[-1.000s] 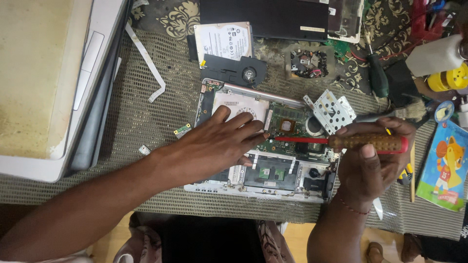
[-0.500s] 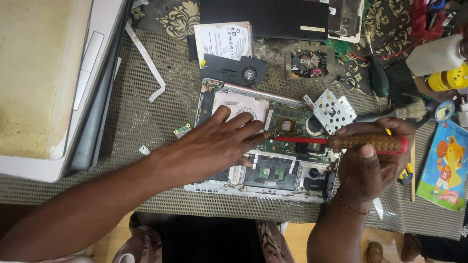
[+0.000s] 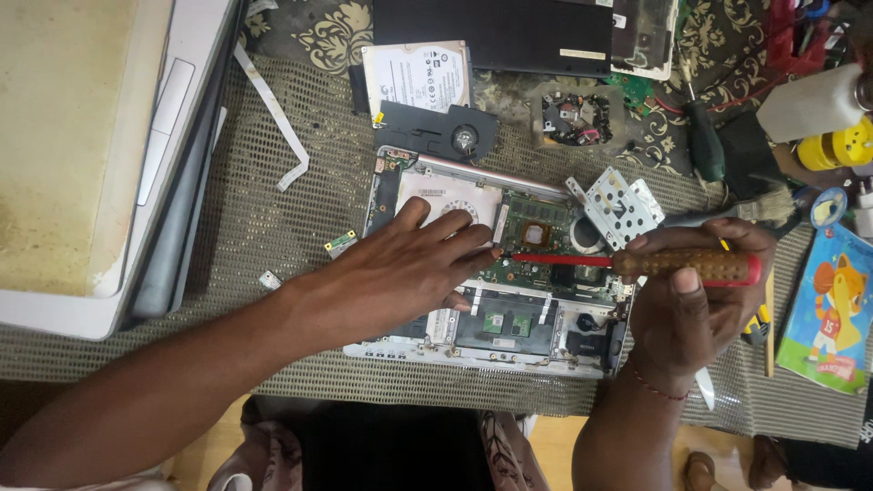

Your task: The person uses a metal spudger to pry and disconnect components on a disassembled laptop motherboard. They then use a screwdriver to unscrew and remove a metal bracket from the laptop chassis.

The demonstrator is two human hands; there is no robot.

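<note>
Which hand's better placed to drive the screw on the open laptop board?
Likely right: the right hand already holds the screwdriver, tip on the laptop board. The left hand lies flat, bracing.

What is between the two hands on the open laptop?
In the head view, the red shaft of the screwdriver spans from the right hand to the left hand, above the green circuit board of the open laptop.

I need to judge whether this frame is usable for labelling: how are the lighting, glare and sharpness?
Head view: even, soft light with faint shadows; mild glare on the metal bracket; the left hand, right hand, screwdriver and opened laptop base are sharp; slight wide-angle bending near the edges.
</note>
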